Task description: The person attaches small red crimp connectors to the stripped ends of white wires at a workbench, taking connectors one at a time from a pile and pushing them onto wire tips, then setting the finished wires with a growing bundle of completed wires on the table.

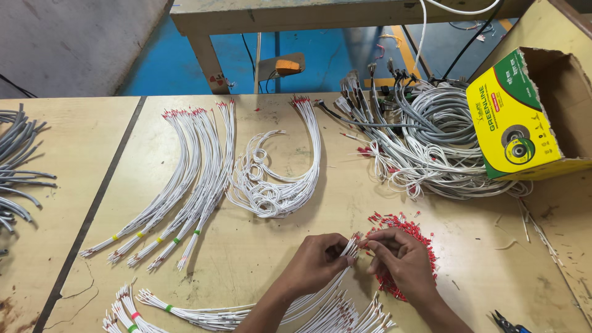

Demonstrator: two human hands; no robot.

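Observation:
My left hand (314, 262) grips the ends of a bunch of thin white wires (320, 296) that runs down toward the table's near edge. My right hand (401, 259) pinches a small red terminal sleeve at the tips of those wires, fingers touching the left hand's fingertips. Under and behind the right hand lies a pile of red terminal sleeves (404, 225) on the pale wooden table (259, 246).
Bundles of white wires with red tips (185, 179) fan across the table's left half. A curled white wire bundle (277, 185) lies mid-table. A tangle of grey and white cables (425, 142) sits beside a yellow-green cardboard box (518, 117). Grey cables (15, 166) lie far left; pliers (509, 324) bottom right.

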